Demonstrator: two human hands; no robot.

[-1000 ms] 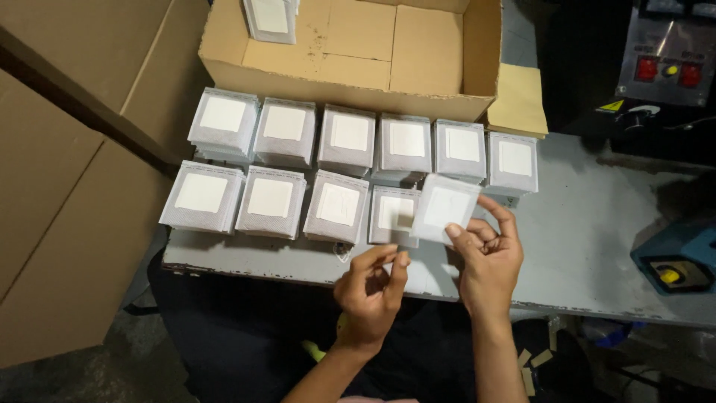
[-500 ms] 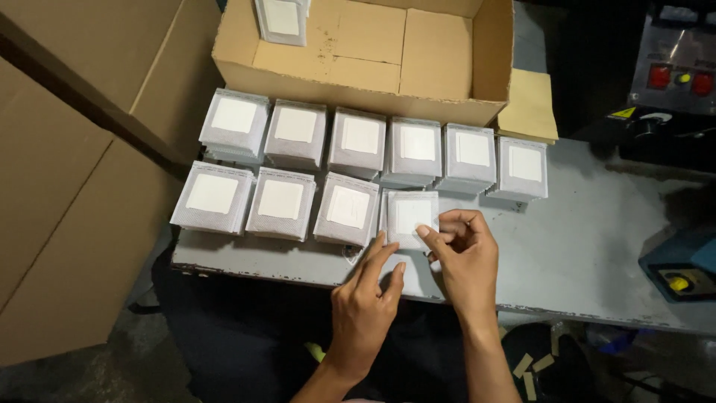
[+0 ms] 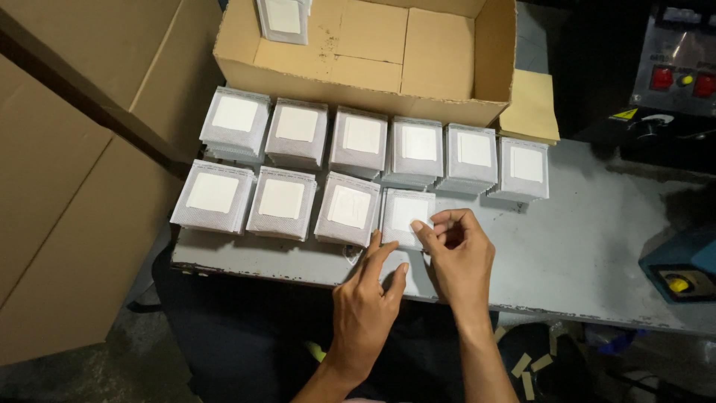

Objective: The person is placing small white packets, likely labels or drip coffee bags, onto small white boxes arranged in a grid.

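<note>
Front row, left to right: three stacks of white packets (image 3: 282, 202), then the short fourth stack (image 3: 407, 216) on the table (image 3: 589, 254). Left hand (image 3: 367, 298) fingers extended, tips at its front edge; right hand (image 3: 456, 250) pinching its top packet. Looks light, thin, floppy: grip edges. Cardboard box (image 3: 373, 52) behind holds one packet stack (image 3: 283, 16).
</note>
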